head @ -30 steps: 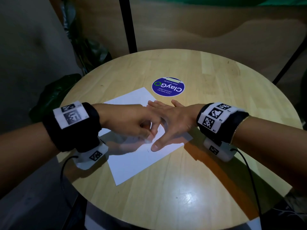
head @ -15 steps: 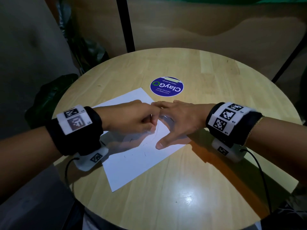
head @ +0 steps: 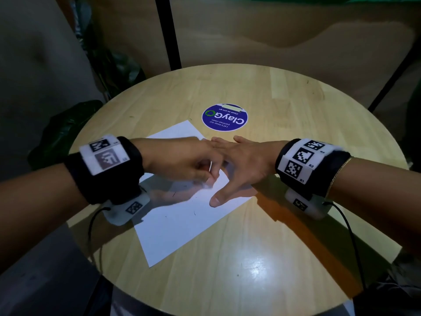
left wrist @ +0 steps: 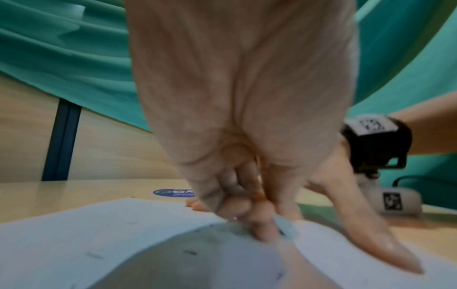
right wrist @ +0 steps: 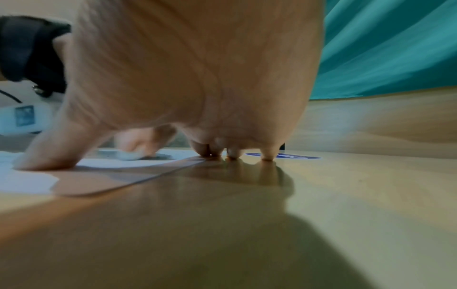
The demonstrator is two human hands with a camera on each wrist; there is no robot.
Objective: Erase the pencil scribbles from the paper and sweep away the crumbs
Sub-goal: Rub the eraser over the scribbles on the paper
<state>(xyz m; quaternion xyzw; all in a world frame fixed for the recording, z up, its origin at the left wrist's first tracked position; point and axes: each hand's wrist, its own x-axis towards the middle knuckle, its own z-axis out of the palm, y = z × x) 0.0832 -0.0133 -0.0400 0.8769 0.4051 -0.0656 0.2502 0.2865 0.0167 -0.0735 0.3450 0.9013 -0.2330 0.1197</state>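
Several dark crumbs (head: 194,213) still dot the paper (head: 182,226) mid-table, so erasing under way, sweeping undone; left hand (head: 182,160) pinching an eraser (right wrist: 128,155); right hand (head: 241,165) flat, fingers straight, pinning paper's right edge.

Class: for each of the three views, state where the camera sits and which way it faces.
Head: high, facing down at paper; both forearms show.
Left wrist: low under left hand, facing its fingers on an eraser.
Right wrist: at table level, facing the right hand.
Shared: paper, blue sticker.
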